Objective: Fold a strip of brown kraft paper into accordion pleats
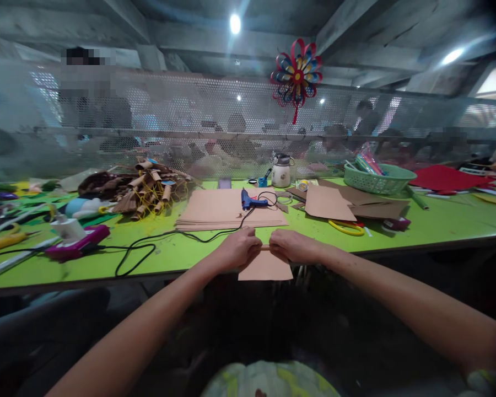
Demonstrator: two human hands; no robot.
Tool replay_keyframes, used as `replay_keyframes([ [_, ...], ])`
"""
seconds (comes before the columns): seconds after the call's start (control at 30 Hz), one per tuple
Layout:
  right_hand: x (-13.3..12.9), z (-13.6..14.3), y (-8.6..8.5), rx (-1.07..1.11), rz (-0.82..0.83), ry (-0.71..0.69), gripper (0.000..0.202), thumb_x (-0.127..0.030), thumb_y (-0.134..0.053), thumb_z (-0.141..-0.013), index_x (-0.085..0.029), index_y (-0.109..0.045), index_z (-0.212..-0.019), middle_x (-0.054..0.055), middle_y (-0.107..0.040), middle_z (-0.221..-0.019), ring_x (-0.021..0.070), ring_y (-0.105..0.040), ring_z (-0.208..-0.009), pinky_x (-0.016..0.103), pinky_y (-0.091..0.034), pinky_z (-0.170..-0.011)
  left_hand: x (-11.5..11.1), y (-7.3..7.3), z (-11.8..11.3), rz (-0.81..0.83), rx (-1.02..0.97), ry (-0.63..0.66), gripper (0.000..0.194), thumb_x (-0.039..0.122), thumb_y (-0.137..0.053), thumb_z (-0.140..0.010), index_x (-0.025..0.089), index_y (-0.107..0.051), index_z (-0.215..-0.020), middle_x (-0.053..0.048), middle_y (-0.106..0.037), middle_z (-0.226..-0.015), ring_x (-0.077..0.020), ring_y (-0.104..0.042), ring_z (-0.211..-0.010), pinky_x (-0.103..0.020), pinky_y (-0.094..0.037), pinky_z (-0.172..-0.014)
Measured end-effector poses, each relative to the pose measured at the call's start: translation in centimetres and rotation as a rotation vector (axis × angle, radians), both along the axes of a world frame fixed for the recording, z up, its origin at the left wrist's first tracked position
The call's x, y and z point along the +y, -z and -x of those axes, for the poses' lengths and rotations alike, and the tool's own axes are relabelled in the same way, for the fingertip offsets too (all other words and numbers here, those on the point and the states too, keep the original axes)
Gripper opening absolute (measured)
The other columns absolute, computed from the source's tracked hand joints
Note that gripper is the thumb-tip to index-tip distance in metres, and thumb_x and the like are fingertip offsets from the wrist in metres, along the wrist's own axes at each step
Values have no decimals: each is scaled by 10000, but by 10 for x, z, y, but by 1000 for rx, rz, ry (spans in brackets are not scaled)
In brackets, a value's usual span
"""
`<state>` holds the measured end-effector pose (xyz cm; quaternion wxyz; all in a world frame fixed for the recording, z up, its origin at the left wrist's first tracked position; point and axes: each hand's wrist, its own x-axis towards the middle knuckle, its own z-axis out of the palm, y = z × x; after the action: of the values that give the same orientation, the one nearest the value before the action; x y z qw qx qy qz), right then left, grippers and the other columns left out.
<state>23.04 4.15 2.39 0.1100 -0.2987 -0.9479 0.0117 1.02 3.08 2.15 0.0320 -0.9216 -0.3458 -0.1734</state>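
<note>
A sheet of brown kraft paper hangs over the table's front edge, its far edge rolled into a narrow tube. My left hand grips the left end of that roll. On the right end, my right hand is closed with its fingers curled over the paper. Just beyond them lies a stack of brown paper sheets, and on it rests a blue hot glue gun with a black cord.
Left stand a purple power strip and a pile of rolled paper pieces with yellow string. Right are more brown sheets, yellow-handled scissors and a green basket. A white jar stands behind. The glue gun's cord crosses the green table.
</note>
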Motion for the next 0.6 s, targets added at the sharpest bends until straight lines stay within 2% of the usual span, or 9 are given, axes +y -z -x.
replay_keyframes([
  [0.3,-4,-6,-11,-16,124,-27,148,0,-493,-768,-146,-519,-764,29,-529,-785,126,-442,-701,229,-318,-621,0,3,25,136,-92,13,194,196,-474,-890,166,-666,-882,-44,-487,-818,-160,-490,-806,-243,-371,-671],
  [0.47,-6,-11,-14,-36,105,-112,233,53,-482,-679,-154,-499,-785,21,-507,-807,130,-428,-731,228,-323,-641,-5,-1,24,121,-63,34,195,105,-463,-851,152,-627,-756,-32,-455,-778,-144,-451,-734,-240,-327,-615],
  [0.6,-8,-15,-10,-63,56,-110,266,59,-490,-666,-153,-511,-825,39,-505,-845,152,-432,-789,237,-335,-671,-6,-2,25,40,33,34,196,87,-476,-841,158,-612,-719,-27,-449,-755,-143,-426,-696,-253,-282,-576],
])
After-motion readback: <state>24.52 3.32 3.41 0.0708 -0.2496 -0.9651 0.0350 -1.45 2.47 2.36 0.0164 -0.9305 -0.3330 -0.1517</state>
